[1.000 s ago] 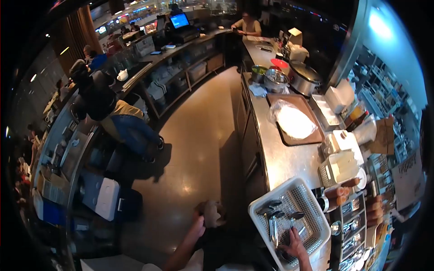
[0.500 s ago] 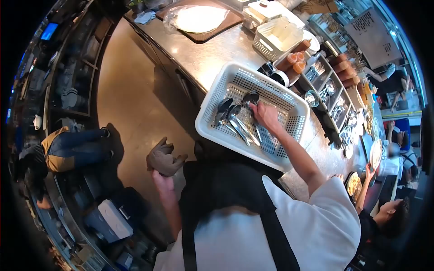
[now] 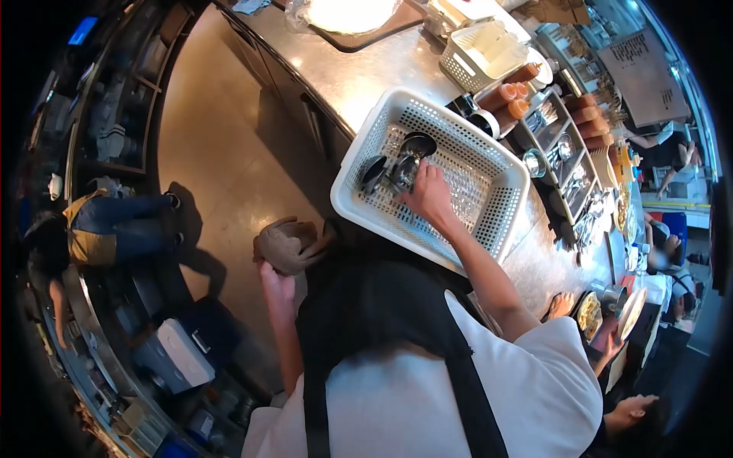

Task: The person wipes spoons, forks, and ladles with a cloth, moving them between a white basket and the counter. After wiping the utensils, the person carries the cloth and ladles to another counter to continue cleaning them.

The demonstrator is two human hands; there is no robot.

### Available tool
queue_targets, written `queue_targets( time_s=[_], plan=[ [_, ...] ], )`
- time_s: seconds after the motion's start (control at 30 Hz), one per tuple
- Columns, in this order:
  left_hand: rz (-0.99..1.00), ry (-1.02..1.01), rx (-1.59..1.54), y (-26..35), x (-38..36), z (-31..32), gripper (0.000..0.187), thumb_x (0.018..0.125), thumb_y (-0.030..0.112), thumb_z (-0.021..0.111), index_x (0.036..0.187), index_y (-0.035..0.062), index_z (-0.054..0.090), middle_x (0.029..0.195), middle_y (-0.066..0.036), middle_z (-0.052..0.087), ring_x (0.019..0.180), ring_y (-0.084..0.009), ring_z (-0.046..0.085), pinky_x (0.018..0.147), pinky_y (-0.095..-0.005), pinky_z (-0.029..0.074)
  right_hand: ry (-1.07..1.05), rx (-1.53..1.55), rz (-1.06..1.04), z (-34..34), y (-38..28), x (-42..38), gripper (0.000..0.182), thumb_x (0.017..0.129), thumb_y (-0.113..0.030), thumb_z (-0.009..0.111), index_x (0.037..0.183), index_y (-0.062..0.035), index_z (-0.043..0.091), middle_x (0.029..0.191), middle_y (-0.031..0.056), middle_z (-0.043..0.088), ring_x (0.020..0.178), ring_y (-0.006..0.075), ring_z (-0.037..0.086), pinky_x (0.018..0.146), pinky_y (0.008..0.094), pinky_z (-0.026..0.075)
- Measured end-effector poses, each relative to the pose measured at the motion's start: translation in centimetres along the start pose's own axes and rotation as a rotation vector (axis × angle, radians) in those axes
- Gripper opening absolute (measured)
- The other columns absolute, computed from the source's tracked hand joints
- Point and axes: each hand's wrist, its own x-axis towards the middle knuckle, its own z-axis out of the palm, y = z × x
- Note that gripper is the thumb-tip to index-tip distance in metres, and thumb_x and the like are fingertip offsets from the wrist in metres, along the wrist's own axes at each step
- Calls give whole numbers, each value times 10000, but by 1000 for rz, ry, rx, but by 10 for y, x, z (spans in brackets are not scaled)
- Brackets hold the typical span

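Observation:
A white perforated basket (image 3: 359, 164) sits at the counter's near edge with ladles and spoons in its left half. Inside it, my right hand (image 3: 429, 195) is closed around metal cutlery, its fingers beside a large black-looking ladle (image 3: 418, 143). Another dark spoon (image 3: 373, 174) lies to the left of the fingers. My left hand (image 3: 279, 282) is raised over the floor, left of the basket, with its fingers wrapped in a brown-grey cloth (image 3: 284, 246).
On the metal counter (image 3: 336, 69) are a tray (image 3: 374, 37), a small basket (image 3: 466, 69), sauce bottles (image 3: 500, 98) and a cutlery organizer (image 3: 553, 126). A co-worker (image 3: 122, 227) stands at the left; another person's hand (image 3: 611, 340) holds a plate (image 3: 632, 314).
My right hand has moved slightly left and down in the basket, and the cutlery there has shifted. The cloth at my left hand is now more bunched.

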Motion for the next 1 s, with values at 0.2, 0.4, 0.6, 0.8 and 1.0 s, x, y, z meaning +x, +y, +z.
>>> queue_targets(
  time_s=[0.2, 0.4, 0.6, 0.8, 1.0],
  plan=[
    [76, -178, 240, 7, -18, 28, 415, 915, 62, 461, 1327, 27, 428, 1295, -119, 521, 1187, -264, 535, 1016, -423, 443, 53, 236, 137, 13, 17, 52, 433, 706, -197, 655, 986, 106, 525, 848, 267, 638, 805, 420, 641, 731, 499, 515],
    [137, -1183, 1206, -8, 1, 76, 433, 897, 182, 537, 1309, 49, 525, 1342, -172, 514, 1296, -292, 449, 1109, -418, 325, 5, 238, 319, 11, 21, 75, 307, 695, -178, 619, 895, 54, 650, 808, 255, 666, 771, 413, 669, 702, 454, 534],
    [308, -1334, 1208, -32, 21, 127, 446, 886, 271, 586, 1291, 86, 562, 1386, -154, 490, 1335, -345, 388, 1144, -414, 264, -152, 1176, 143, -19, 38, 26, 159, 786, -106, 667, 903, -9, 618, 733, 55, 616, 687, 158, 604, 637, 307, 467],
    [904, -1322, 1363, -5, 3, 189, 345, 884, 296, 580, 1200, 173, 640, 1227, -163, 609, 979, -356, 640, 897, -414, 484, -87, 828, 372, -68, 30, -13, 438, 859, -361, 679, 745, 56, 612, 632, 149, 574, 597, 237, 551, 597, 404, 424],
    [658, -1292, 1210, 38, -14, 245, 401, 893, 277, 589, 1282, 186, 548, 1190, -151, 621, 971, -319, 650, 840, -412, 514, 84, 1400, 351, -93, 42, -71, 185, 931, -202, 571, 869, -30, 599, 712, 35, 621, 628, 120, 567, 597, 275, 471]
  ],
)
